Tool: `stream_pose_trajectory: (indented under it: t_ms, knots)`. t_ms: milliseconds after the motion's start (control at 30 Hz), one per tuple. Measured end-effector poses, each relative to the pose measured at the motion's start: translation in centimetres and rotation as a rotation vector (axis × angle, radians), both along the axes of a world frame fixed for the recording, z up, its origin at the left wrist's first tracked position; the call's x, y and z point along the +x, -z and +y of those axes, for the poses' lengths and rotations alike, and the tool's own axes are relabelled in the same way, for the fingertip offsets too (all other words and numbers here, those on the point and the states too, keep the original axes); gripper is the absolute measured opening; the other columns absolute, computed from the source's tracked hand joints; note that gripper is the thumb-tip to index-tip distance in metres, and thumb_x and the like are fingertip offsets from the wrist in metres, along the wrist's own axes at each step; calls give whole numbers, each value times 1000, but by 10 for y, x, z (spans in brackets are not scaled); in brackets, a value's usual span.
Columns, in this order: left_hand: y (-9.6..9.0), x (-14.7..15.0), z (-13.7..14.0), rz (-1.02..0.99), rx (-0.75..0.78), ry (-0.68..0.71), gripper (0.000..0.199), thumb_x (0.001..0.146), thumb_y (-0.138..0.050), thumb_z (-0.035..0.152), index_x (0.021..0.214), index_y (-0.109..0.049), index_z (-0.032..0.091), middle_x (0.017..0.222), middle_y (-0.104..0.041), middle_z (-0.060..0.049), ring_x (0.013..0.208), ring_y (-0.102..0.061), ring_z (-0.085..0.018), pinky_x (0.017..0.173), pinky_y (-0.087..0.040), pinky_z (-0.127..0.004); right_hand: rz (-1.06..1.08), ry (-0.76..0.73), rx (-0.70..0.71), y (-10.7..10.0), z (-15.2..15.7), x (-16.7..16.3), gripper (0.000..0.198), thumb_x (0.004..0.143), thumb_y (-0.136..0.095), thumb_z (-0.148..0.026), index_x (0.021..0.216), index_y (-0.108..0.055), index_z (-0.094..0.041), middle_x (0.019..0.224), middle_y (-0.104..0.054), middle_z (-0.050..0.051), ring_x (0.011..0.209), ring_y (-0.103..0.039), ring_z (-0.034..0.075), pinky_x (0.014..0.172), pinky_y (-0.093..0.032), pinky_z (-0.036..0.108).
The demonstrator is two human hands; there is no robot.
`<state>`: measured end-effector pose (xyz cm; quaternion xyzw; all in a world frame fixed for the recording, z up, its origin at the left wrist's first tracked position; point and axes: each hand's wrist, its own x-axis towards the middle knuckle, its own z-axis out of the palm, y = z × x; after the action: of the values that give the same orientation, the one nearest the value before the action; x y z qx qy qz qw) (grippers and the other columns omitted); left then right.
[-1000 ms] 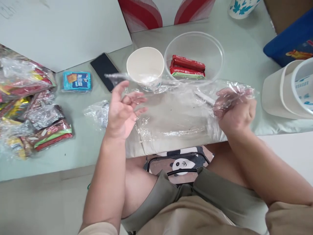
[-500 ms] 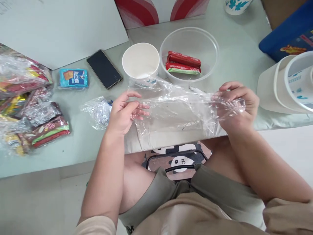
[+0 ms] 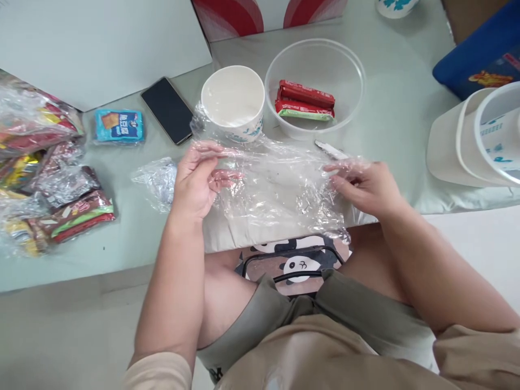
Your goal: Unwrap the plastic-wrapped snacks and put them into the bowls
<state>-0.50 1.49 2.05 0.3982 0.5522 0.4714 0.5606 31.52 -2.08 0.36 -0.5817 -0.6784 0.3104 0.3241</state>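
A crumpled clear plastic bag (image 3: 280, 187) stretches between my two hands above the table's front edge. My left hand (image 3: 199, 179) is closed on its left side, the thumb pressed toward the fingers. At the bag's right side my right hand (image 3: 365, 184) pinches the film between thumb and fingers. Just beyond the bag stands a white paper cup (image 3: 233, 100), partly overlapped by the film. Beside it a clear round plastic bowl (image 3: 353, 103) holds a few red wrapped snack bars (image 3: 304, 100). A thin utility knife (image 3: 329, 149) lies near my right fingers.
At left lie a phone (image 3: 167, 110), a blue snack packet (image 3: 119, 125), a crumpled clear wrapper (image 3: 156, 181) and a heap of packaged snacks (image 3: 69, 200). White tubs (image 3: 450, 141) and a blue box (image 3: 475, 59) stand at right. A white box (image 3: 105, 43) is behind.
My right hand has moved left and turned inward, bringing the hands closer together. The bag has slackened, and its left part now reaches up beside the paper cup.
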Motion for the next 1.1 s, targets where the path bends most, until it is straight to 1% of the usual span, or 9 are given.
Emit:
stream_pose_trajectory:
  t_ms: [133, 267, 367, 500, 667, 800, 867, 1000, 1100]
  knots:
    - [2, -4, 0, -74, 127, -29, 14, 69, -73, 17, 66, -59, 21, 108, -73, 5, 70, -74, -11, 51, -55, -24, 23, 82, 230, -2, -8, 5, 18, 86, -63, -25, 90, -77, -34, 66, -72, 1, 59, -67, 17, 63, -53, 35]
    - [4, -8, 1, -161, 141, -66, 23, 61, -73, 7, 54, -54, 17, 101, -71, 4, 65, -71, -8, 47, -55, -22, 230, 155, 398, 3, -9, 9, 14, 92, -66, -34, 100, -77, -32, 77, -75, 3, 67, -70, 17, 66, -54, 34]
    - [4, -8, 0, -212, 127, -100, 20, 59, -72, 5, 52, -59, 18, 97, -71, 3, 64, -69, -9, 44, -56, -22, 428, 148, 330, 6, -7, 7, 19, 91, -72, -42, 104, -75, -27, 75, -72, 0, 63, -68, 16, 60, -53, 31]
    - [5, -7, -3, -240, 37, 113, 16, 63, -75, 11, 54, -63, 17, 111, -73, 0, 71, -72, -12, 60, -67, -30, 522, 194, 237, 4, -4, -2, 24, 84, -81, -46, 90, -73, -24, 69, -64, -1, 53, -59, 12, 45, -43, 26]
    - [10, -7, -2, -172, 108, 91, 40, 66, -79, 8, 43, -47, 12, 115, -70, -3, 76, -73, -13, 54, -57, -22, 581, 284, 319, 1, 2, -5, 21, 76, -84, -36, 73, -68, -22, 91, -69, 8, 85, -64, 21, 50, -42, 27]
    - [12, -7, 1, -197, 243, 11, 32, 63, -78, 9, 46, -51, 13, 119, -71, -2, 70, -70, -9, 48, -52, -19, 684, 350, 243, 5, 7, 1, 32, 72, -84, -37, 62, -59, -19, 94, -67, 7, 58, -49, 10, 46, -33, 26]
    - [10, -7, 1, -203, 167, 68, 16, 64, -76, 13, 54, -63, 15, 120, -73, -4, 70, -71, -11, 51, -55, -20, 753, 358, 165, 6, 9, 2, 32, 64, -87, -32, 59, -58, -18, 97, -68, 6, 49, -37, 4, 42, -25, 24]
    - [8, -6, 4, -197, -107, 169, 26, 83, -66, 38, 74, -76, 16, 106, -79, -11, 79, -76, -19, 62, -63, -27, 748, 382, 199, 4, 13, 0, 31, 55, -88, -23, 51, -57, -20, 68, -53, 5, 79, -61, 19, 42, -22, 21]
    - [10, -3, 7, -185, -113, 79, 40, 88, -64, 50, 71, -74, 16, 94, -79, -12, 76, -75, -18, 59, -60, -24, 716, 356, 250, 0, 12, -2, 37, 58, -88, -24, 48, -52, -20, 66, -51, 5, 89, -62, 22, 47, -25, 22]
